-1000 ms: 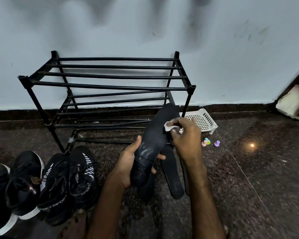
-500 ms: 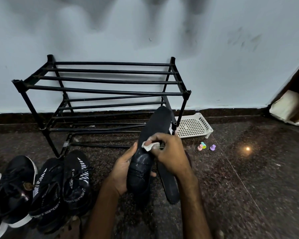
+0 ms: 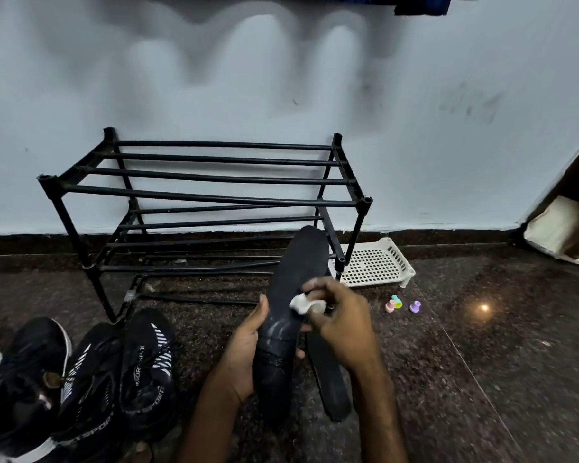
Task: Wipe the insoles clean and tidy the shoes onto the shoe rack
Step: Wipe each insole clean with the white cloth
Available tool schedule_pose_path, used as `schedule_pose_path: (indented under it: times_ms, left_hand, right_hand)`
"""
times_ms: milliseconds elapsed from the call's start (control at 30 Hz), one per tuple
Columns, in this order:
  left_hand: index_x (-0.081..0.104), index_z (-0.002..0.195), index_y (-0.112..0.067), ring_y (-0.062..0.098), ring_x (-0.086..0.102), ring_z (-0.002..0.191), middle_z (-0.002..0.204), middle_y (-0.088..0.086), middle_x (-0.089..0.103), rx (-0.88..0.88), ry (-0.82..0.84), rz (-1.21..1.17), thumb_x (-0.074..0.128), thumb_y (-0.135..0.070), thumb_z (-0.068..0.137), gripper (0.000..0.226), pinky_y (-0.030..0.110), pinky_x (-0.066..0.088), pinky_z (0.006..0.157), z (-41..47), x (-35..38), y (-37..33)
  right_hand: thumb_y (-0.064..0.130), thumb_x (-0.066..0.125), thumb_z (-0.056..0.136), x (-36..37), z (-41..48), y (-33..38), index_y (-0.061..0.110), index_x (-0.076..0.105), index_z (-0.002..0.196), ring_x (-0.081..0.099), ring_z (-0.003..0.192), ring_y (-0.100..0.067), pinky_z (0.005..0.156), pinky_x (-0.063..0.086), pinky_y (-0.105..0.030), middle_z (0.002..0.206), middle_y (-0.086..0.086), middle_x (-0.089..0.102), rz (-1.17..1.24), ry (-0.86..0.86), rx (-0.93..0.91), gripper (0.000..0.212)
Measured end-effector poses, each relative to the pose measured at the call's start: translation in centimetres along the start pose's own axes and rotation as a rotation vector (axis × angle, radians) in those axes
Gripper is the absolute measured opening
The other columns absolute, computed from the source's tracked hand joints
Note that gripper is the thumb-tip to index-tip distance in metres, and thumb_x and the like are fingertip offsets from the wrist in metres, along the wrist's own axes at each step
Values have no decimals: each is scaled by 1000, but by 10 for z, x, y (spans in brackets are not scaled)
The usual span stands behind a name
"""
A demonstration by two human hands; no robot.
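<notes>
My left hand (image 3: 244, 349) grips the heel half of a black insole (image 3: 291, 282) that points up and away from me, its lower part streaked wet. My right hand (image 3: 343, 325) pinches a small white wipe (image 3: 300, 302) and presses it against the insole's middle. A second black insole (image 3: 328, 379) lies on the floor under my right wrist. The black shoe rack (image 3: 201, 198) stands against the wall with nothing on its bars. Black sports shoes (image 3: 147, 362) sit in a row on the floor at the left.
A white perforated plastic tray (image 3: 375, 264) lies on the floor right of the rack. Three small pastel pieces (image 3: 401, 305) sit near it. A beige box (image 3: 565, 235) leans at the far right. The dark speckled floor (image 3: 498, 362) stretches out to the right.
My right hand has slid the wipe down the insole from near its toe end to its middle. The view has tilted upward, showing more wall.
</notes>
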State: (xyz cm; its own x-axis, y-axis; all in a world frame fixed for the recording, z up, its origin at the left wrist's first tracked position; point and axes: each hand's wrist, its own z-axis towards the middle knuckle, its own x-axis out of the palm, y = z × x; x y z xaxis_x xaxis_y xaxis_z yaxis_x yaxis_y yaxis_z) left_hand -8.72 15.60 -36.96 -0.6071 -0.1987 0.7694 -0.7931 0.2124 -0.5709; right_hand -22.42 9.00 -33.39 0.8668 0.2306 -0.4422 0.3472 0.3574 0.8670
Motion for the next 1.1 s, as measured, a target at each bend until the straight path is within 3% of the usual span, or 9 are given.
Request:
schedule_pose_path:
  times_ms: [67, 167, 233, 367, 533, 700, 867, 1000, 1100]
  left_hand:
    - [65, 116, 0, 32, 65, 61, 91, 24, 67, 8, -29, 45, 53, -47, 87, 57, 36, 55, 47, 1, -1, 2]
    - [67, 112, 3, 34, 65, 64, 92, 31, 65, 9, -44, 69, 52, -46, 87, 57, 34, 53, 43, 1, -3, 3]
    - [65, 114, 3, 34, 65, 65, 92, 32, 66, 18, -41, 65, 51, -45, 88, 56, 34, 52, 43, 2, -3, 3]
    - [63, 119, 4, 34, 65, 61, 92, 31, 65, 17, -45, 19, 54, -45, 87, 60, 35, 53, 45, 6, -4, 0]
    - [72, 103, 4, 34, 63, 56, 86, 32, 65, 16, -25, 0, 49, -46, 90, 57, 33, 52, 42, 1, -2, -2]
    - [66, 114, 5, 34, 67, 60, 91, 29, 66, 3, -28, -15, 49, -47, 92, 59, 35, 53, 42, 2, -3, -4]
    - [72, 107, 2, 32, 65, 60, 92, 31, 66, -15, -10, 0, 50, -48, 90, 57, 33, 54, 44, 1, -5, -5]
    - [68, 110, 6, 34, 66, 61, 90, 31, 66, -17, -7, -14, 49, -48, 91, 60, 34, 54, 44, 1, -3, -8]
    - [66, 114, 6, 34, 65, 59, 90, 33, 65, -27, -16, -4, 49, -48, 92, 61, 34, 53, 44, 0, -3, -7]
  right_hand:
    - [3, 71, 82, 1, -1, -1, 22, 70, 91, 68, 81, -3, 67, 55, -17, 85, 10, 71, -3, 53, -23, 21]
    - [15, 78, 81, 2, 12, -8, 26, 68, 93, 65, 86, 3, 76, 49, -12, 89, 16, 70, -129, -210, -60, 19]
    - [8, 76, 81, 1, 16, -9, 26, 68, 99, 64, 87, 1, 78, 48, -11, 92, 15, 69, -171, -305, -49, 27]
    - [-4, 67, 76, -5, 6, -5, 24, 70, 93, 66, 78, -1, 67, 48, -12, 81, 13, 71, -81, 52, -27, 32]
    - [3, 72, 81, -3, 16, -6, 30, 67, 96, 65, 85, 4, 71, 49, -9, 90, 16, 70, -132, -214, -60, 31]
    - [4, 76, 77, -11, 7, 3, 24, 69, 92, 66, 76, -1, 68, 50, -13, 80, 10, 70, -47, 156, -38, 26]
    - [-3, 69, 79, -11, 20, -3, 27, 67, 101, 65, 85, 3, 78, 53, -18, 91, 16, 70, -173, -220, -73, 37]
    - [1, 71, 78, -14, 8, 4, 24, 69, 93, 67, 79, -3, 69, 50, -14, 81, 9, 70, -58, 94, -71, 27]
    - [6, 76, 78, -12, 15, -1, 26, 68, 95, 67, 84, 0, 75, 54, -19, 86, 15, 71, -95, -53, -79, 27]
